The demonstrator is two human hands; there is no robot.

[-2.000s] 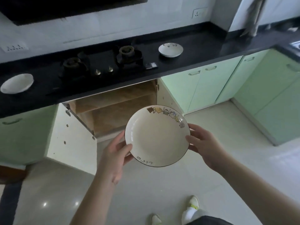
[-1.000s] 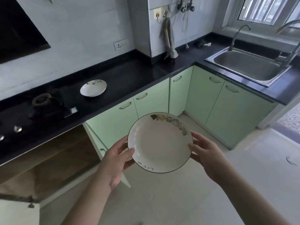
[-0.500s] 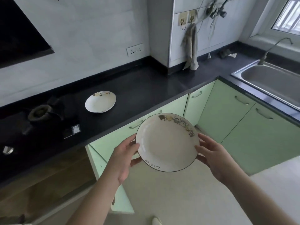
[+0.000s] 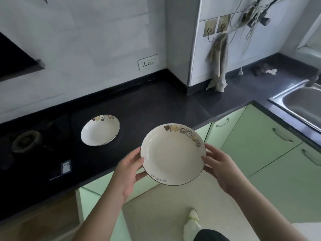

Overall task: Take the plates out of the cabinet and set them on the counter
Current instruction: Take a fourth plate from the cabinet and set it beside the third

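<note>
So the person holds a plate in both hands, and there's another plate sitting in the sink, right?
Not quite. Both hands, left hand and right hand, do hold the plate, but the second plate sits on the black counter, not in the sink, as the head view shows.

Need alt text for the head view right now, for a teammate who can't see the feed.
Both hands, left hand and right hand, hold a white plate by its rim near the black counter edge. A second plate sits on the counter beside the stove burner; a sink is at right.

Held plate [image 4: 172, 154] right of, before plate on counter [image 4: 100, 130].
</note>
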